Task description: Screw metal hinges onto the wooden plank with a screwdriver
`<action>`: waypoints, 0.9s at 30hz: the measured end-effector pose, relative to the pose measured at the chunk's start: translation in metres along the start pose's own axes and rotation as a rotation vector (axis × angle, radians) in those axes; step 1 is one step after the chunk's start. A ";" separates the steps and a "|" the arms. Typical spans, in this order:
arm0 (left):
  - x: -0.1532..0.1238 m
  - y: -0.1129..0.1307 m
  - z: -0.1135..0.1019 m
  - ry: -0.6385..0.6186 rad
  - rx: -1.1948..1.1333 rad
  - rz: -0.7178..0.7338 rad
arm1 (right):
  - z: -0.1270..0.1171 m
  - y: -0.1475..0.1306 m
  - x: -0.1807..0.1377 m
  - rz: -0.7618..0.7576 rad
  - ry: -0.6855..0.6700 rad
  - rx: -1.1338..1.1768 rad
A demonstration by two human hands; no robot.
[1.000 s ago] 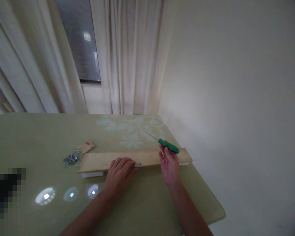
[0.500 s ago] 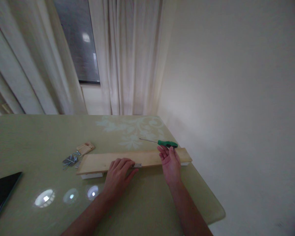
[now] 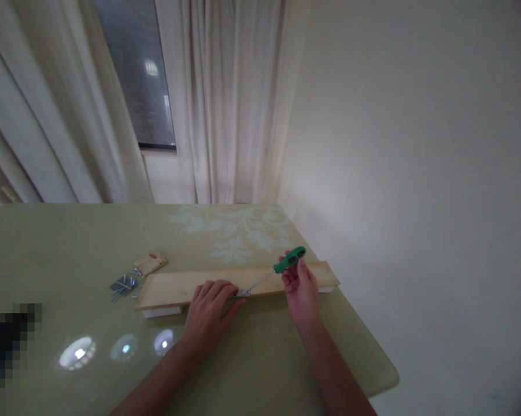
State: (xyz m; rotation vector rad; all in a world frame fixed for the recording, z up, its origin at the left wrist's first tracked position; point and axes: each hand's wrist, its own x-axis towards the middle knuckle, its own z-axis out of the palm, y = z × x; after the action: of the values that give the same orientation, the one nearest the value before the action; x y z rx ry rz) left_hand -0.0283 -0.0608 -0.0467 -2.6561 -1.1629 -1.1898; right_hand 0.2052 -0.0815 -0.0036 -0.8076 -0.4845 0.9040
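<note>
A green-handled screwdriver (image 3: 290,260) is in my right hand (image 3: 301,292), its shaft slanting down to the left. The tip meets or comes very close to a small metal bracket (image 3: 243,293) at the near edge of a wooden board (image 3: 264,277). My left hand (image 3: 210,306) is closed over that edge, thumb below and fingers above, pinching the bracket against the board. Part of the bracket is hidden by the fingers. White blocks (image 3: 162,312) hold the board up off the table at its ends.
Left of the board lies a pile of screws and metal pieces (image 3: 124,285), with a small wooden piece (image 3: 150,263) behind it. A pixelated dark object (image 3: 4,341) is at the left edge. The green table (image 3: 69,242) meets a pale wall (image 3: 416,202) at the right.
My right hand has turned the screwdriver so its tip swings from the far left down to the bracket. The left hand has stayed in place on the board.
</note>
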 end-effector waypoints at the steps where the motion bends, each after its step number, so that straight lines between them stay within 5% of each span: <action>1: 0.000 0.000 0.000 0.002 0.001 0.001 | -0.001 0.000 0.000 0.008 0.002 -0.012; 12: 0.002 0.003 -0.003 -0.014 0.009 -0.002 | 0.005 0.001 -0.011 0.056 -0.071 -0.160; 21: 0.000 0.004 -0.002 0.002 0.009 0.011 | 0.001 -0.001 -0.010 0.234 -0.200 -0.145; 27: 0.026 -0.003 -0.044 0.165 -0.002 -0.027 | 0.001 -0.003 -0.006 0.226 -0.147 -0.146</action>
State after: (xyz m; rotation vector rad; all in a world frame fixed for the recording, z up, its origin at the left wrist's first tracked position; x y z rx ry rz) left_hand -0.0464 -0.0548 0.0007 -2.4939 -1.1741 -1.3842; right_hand 0.2024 -0.0873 -0.0014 -0.9462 -0.6019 1.1523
